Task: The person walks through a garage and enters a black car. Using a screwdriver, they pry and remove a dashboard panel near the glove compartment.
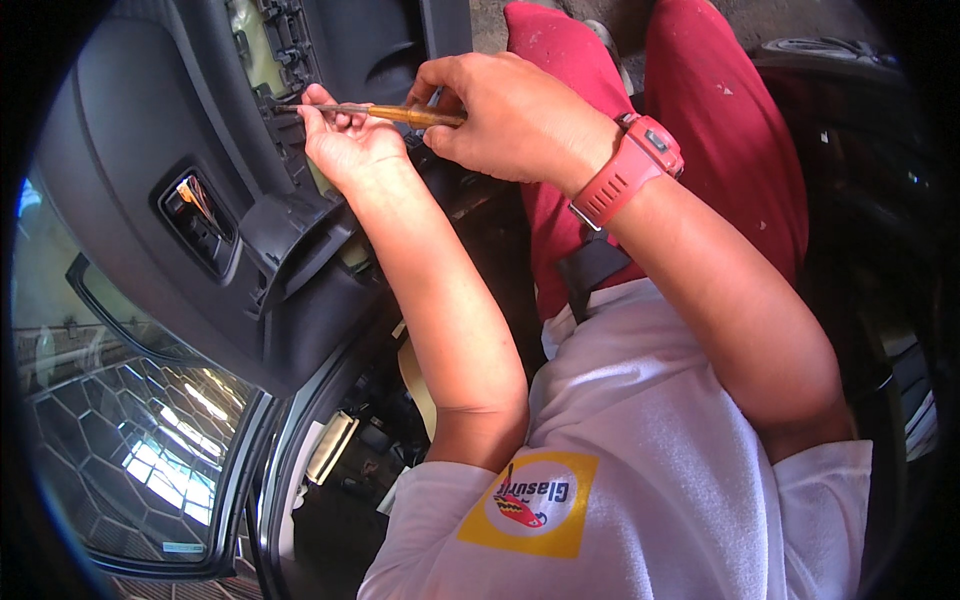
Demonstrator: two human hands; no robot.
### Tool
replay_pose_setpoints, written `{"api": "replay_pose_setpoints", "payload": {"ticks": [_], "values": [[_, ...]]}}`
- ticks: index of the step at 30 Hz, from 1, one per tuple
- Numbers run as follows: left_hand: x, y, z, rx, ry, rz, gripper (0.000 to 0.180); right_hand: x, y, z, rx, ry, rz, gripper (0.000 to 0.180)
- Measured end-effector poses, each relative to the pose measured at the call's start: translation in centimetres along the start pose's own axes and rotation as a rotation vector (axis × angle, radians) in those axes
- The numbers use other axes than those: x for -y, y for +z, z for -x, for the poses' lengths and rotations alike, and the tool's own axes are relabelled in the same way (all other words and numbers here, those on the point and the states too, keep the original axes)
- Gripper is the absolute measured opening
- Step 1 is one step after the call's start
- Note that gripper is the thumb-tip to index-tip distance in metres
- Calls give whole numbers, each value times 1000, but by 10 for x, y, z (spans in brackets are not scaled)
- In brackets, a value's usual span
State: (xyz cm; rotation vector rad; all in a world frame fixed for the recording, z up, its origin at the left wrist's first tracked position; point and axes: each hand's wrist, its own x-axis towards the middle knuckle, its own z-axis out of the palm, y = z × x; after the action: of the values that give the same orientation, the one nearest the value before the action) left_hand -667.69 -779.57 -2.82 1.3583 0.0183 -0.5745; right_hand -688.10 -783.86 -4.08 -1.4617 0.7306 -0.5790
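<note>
My right hand (500, 112) is closed on the amber handle of a screwdriver (400, 113), which lies nearly level and points left. Its thin shaft runs across the fingers of my left hand (352, 140), which is turned palm up. The left thumb and fingertips close around the shaft near its dark end; whether a small part sits at that end, I cannot tell. Just beyond the fingertips stands a black car door trim panel (130, 130), with a moulded armrest piece (290, 225) below the left hand. The door's inner side, with brackets, shows behind the hands.
Orange wires poke from a rectangular switch opening (195, 215) in the panel. A window (140, 440) with reflections lies lower left. A red watch (640, 165) is on my right wrist, above my red trousers (720, 120). Dark bodywork curves along the right.
</note>
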Motion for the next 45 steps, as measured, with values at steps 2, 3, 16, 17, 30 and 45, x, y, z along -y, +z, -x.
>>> {"api": "replay_pose_setpoints", "payload": {"ticks": [2, 3, 16, 17, 30, 45], "values": [[-1, 0, -2, -13, -5, -20, 31, 4, -1, 0, 8, 17, -5, 28], [-2, 0, -4, -22, -12, -15, 32, 5, -1, 0, 12, 24, -7, 28], [-2, 1, 2, -5, -38, -42, 29, 14, 2, -4, 16, 37, 27, 26], [-3, 0, 1, 10, -41, -38, 29, 14, 2, -4, 14, 36, 22, 26], [-2, 5, 1, -39, -97, 65, 29, 21, -14, -23, 399, 440, -604, 41], [6, 8, -4, -58, -23, 232, 19, 25, 7, 12, -212, -372, 441, 35]]}}
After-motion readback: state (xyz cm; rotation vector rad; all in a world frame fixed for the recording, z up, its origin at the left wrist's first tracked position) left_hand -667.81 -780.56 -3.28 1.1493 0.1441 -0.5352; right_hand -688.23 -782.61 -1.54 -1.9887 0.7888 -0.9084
